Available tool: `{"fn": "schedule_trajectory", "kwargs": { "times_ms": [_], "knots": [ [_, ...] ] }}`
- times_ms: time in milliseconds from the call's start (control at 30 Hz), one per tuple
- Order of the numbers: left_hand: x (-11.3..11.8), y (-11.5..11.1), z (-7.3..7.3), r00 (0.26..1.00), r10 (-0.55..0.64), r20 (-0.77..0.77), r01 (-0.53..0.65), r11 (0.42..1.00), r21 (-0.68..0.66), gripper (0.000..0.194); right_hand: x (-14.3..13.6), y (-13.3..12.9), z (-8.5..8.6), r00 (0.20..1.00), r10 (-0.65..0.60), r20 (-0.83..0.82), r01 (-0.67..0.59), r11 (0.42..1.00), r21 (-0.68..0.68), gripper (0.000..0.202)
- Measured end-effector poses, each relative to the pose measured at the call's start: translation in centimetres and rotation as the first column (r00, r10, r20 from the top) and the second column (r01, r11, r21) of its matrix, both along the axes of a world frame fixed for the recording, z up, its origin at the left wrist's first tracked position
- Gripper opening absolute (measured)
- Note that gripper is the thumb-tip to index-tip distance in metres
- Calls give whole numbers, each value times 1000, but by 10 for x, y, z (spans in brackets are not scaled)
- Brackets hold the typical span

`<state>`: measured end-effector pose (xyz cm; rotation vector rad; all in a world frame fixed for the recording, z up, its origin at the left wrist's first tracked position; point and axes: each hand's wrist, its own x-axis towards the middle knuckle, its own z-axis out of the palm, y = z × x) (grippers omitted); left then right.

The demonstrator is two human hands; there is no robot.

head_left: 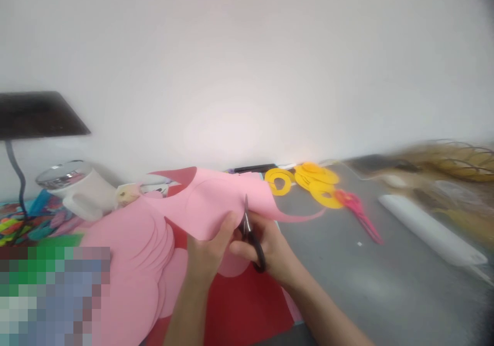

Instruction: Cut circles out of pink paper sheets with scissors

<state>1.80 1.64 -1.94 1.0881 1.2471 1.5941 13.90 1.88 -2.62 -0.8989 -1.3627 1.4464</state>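
My left hand [212, 248] grips the lower edge of a pink paper sheet [210, 199], its thumb lying on top. A curved outline shows faintly on the sheet, and a narrow cut strip [301, 216] curls away to the right. In my right hand [270, 246] are black-handled scissors [249, 228], their blades pointing up at the paper beside my left thumb. Below both hands lies red paper [247, 305]. Overlapping pink paper circles [127, 243] are piled to the left of my left hand.
Yellow paper rings [278, 182] and pink scissors [360, 215] lie right of the sheet. Farther right is a long white power strip [432, 230]. A white mug [83, 189] stands at the left, near a dark panel [42, 113]. A pale wall [247, 68] rises behind the grey table [370, 289].
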Motion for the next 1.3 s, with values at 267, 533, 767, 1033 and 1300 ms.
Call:
{"fn": "schedule_trajectory", "kwargs": {
  "times_ms": [267,533,767,1033,1300],
  "knots": [
    [-3,2,-2,999,-51,-7,51,998,-30,25,0,0,-3,1000,1,10,-1,1000,20,49],
    [-4,5,-7,998,7,64,-5,999,-31,31,-2,-1,-1,1000,10,5,-10,1000,13,50],
    [-9,7,-10,996,-26,87,30,998,-49,34,-2,-1,-2,1000,4,-6,-4,1000,0,47],
    [-15,10,-15,994,-67,86,71,996,-50,27,-3,-2,-3,999,17,-46,-18,1000,-14,42],
    [-15,11,-17,989,-65,130,69,997,-31,25,-5,-3,-4,999,28,-30,-30,998,-53,40]
  ]
}}
